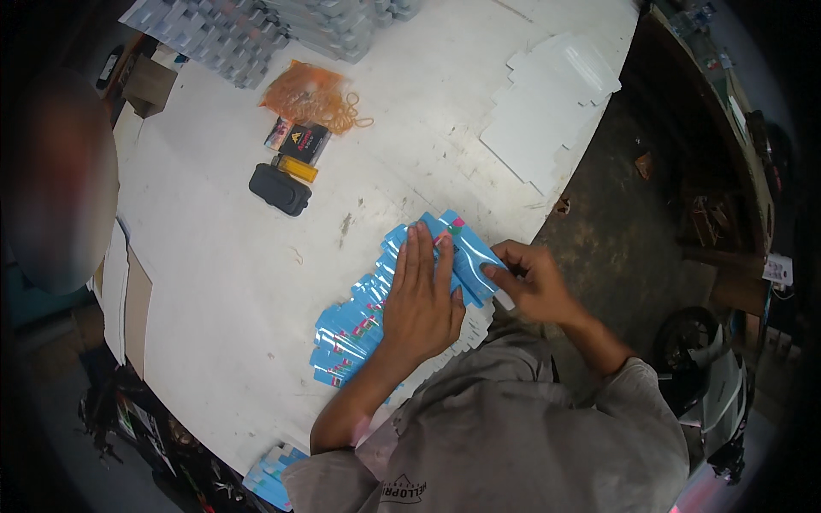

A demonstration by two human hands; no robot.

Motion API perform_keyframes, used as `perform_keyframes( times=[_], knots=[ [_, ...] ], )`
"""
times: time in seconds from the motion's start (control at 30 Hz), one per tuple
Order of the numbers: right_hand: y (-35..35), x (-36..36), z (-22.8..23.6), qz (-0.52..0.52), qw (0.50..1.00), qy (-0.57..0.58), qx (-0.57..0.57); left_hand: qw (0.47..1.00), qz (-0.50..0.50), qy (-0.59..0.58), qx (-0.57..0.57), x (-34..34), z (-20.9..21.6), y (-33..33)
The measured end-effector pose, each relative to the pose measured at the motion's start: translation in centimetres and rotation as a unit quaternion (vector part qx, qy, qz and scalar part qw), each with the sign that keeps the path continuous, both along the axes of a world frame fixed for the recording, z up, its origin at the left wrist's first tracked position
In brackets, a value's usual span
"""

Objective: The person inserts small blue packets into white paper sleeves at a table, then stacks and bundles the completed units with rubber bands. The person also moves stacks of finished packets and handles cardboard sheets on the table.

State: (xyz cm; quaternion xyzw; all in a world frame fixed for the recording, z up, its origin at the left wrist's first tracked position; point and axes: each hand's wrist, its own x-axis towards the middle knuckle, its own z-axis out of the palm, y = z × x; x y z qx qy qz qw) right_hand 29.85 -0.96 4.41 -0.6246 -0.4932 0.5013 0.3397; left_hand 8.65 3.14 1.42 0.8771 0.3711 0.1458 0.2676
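A fanned row of glossy blue flat cartons (pixel 346 338) with pink and green print lies along the near edge of the table, in front of my body. My left hand (pixel 421 299) rests flat on top of them, its fingers stretched out and pointing away from me. At the right end of the row, my right hand (pixel 537 282) pinches the edge of a blue carton (pixel 472 250) between thumb and fingers. This carton overlaps the others. Part of the row is hidden beneath my left hand and forearm.
On the white table (pixel 222 299) sit a black case (pixel 280 189), a yellow item (pixel 298 168), a small dark pack (pixel 305 142) and an orange bag of rubber bands (pixel 306 92). Pale stacked cartons (pixel 222 38) stand at the back; white flat sheets (pixel 547 111) lie far right.
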Motion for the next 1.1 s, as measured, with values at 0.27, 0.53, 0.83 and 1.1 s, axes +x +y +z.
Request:
perform_keyframes(
  times=[0.27,0.53,0.83,1.1],
  knots=[
    [2.0,1.4,-0.1,0.108,0.981,-0.163,0.013,0.986,-0.075,0.141,0.044,-0.1,0.4,0.4],
    [6.4,6.2,-5.9,-0.049,0.913,-0.331,0.232,0.997,-0.007,0.074,-0.009,0.1,1.4,-0.1],
    [4.3,-0.1,-2.6,0.069,0.929,-0.283,0.23,0.995,-0.008,0.076,0.063,0.0,1.3,-0.3],
    [6.8,2.1,-1.6,0.005,0.974,-0.212,0.077,0.995,-0.068,0.073,0.015,-0.2,1.1,0.5]
  ],
)
